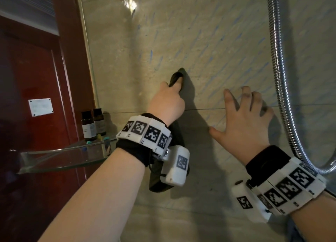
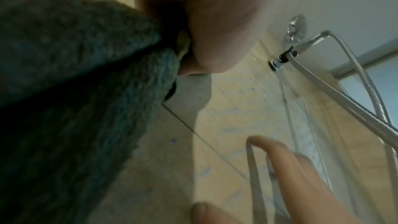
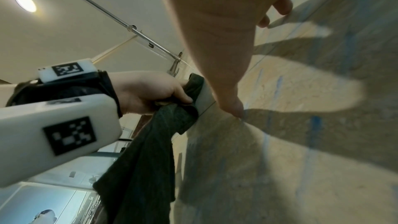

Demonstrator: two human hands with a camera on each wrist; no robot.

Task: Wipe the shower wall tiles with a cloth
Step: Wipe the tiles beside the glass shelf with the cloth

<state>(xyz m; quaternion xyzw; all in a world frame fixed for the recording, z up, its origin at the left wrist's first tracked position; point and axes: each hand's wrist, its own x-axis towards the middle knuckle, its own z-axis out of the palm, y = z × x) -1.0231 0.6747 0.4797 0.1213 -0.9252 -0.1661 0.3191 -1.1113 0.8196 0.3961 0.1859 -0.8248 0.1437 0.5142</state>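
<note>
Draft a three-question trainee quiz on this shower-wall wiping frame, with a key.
1. Which hand grips the dark cloth?
2. True or false: the right hand is curled round the shower hose.
3. What stands on the glass shelf: A) a soap bar, B) two small bottles, C) a folded towel?

Key: 1. The left hand, against the tiled wall. 2. False; it rests spread on the tiles. 3. B.

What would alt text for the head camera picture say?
A left hand presses a dark cloth against a beige tiled wall streaked with blue marks, while the right hand rests spread flat beside it. A metal shower hose hangs at right.
</note>
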